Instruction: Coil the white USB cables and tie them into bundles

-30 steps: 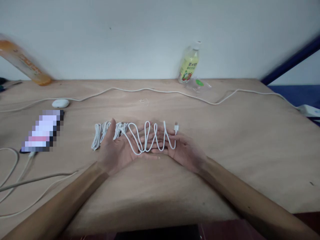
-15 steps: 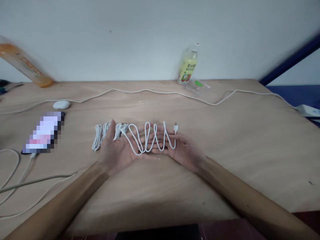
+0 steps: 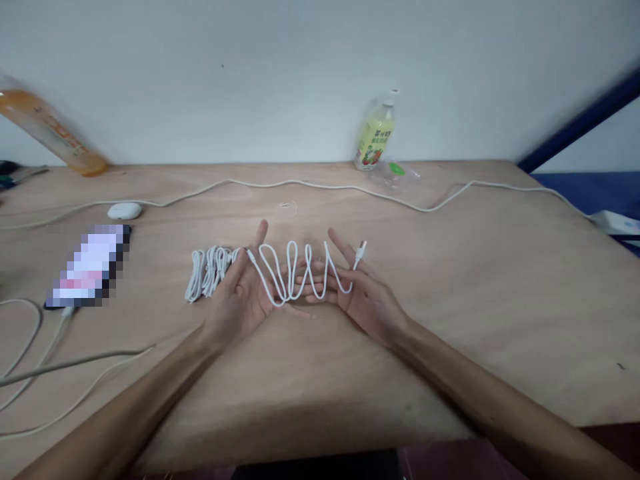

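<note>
Cable [image 3: 287,301], white and laid in loose zigzag loops, stretches across my two hands at the centre of the frame. From the head view, my left hand [image 3: 247,297] is palm up, fingers spread beneath the loops, its thumb against the cable's left end; whether it pinches there I cannot tell. My right hand [image 3: 363,293] faces it, fingers spread too, their tips meeting or overlapping my left ones. Its thumb lies by the strand below the USB plug [image 3: 361,251], which points up and right; I cannot tell how firmly that strand is held.

Just left of my left hand sit white cable bundles [image 3: 204,273], the tightest side for me. Farther left lies a phone [image 3: 90,263], its screen pixelated, with a white case [image 3: 125,211] above it. A long cord [image 3: 300,182] crosses above my fingertips, near the table's back edge, where a yellow-labelled bottle [image 3: 376,137] stands beside a clear wrapper [image 3: 395,171].

Bare wood of the tabletop [image 3: 500,293] runs widely from my right hand towards the slanting right edge; the front edge crosses the bottom, below my wrists.
</note>
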Tool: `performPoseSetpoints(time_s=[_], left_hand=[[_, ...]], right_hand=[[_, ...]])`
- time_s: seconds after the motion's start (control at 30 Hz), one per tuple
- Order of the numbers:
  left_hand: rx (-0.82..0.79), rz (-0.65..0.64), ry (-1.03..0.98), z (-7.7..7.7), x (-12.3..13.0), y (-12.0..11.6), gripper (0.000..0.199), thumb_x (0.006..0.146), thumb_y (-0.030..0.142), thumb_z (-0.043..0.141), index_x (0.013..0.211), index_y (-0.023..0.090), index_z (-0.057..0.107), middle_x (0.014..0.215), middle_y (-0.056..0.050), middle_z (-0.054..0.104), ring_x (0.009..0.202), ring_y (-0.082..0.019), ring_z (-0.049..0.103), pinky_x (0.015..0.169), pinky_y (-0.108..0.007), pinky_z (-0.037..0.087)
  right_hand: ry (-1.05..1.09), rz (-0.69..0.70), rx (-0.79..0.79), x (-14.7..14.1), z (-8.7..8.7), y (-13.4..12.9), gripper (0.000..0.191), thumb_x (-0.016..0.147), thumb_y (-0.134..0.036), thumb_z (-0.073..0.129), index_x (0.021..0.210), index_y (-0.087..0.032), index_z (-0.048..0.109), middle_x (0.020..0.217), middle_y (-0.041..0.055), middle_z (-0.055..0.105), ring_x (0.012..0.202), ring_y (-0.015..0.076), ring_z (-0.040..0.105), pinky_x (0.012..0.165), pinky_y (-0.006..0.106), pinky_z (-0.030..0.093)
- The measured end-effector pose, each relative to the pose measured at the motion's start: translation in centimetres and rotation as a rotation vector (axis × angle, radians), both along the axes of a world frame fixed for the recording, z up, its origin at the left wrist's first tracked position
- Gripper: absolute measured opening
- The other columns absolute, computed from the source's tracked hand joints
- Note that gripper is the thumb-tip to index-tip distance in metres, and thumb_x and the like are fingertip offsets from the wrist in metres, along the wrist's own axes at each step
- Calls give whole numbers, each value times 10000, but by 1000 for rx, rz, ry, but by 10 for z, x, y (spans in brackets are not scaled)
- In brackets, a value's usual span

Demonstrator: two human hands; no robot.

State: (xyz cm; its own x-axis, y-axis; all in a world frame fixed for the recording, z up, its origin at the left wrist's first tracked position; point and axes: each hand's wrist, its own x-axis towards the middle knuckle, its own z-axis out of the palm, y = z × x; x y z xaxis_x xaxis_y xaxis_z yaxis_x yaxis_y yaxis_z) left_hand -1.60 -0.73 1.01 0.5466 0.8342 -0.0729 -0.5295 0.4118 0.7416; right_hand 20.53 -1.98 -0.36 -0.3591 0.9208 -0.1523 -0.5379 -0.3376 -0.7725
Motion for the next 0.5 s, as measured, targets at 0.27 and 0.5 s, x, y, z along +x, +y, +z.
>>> performPoseSetpoints(time_s=[0.27, 0.5], left_hand=[[53, 29, 38, -4, 1, -4, 584, 1112, 538, 596, 1648, 334, 487, 1426, -146, 758, 1065, -327, 834, 698, -450, 745], [20, 78, 115, -7, 6, -6, 355, 1067, 509, 699, 1271, 218, 707, 1376, -145, 784, 1015, -310, 839, 678, -409, 741]], right_hand=[[26, 43, 84, -3, 5, -4, 477, 996, -677, 703, 1301, -313, 669, 1354, 92, 764, 1149, 309, 781, 1013, 579, 641], [-54, 9, 117, -10, 2, -5, 479, 995, -747, 675, 1056, -272, 673, 1168, 71, 776, 1080, 282, 777, 938, 502, 656]])
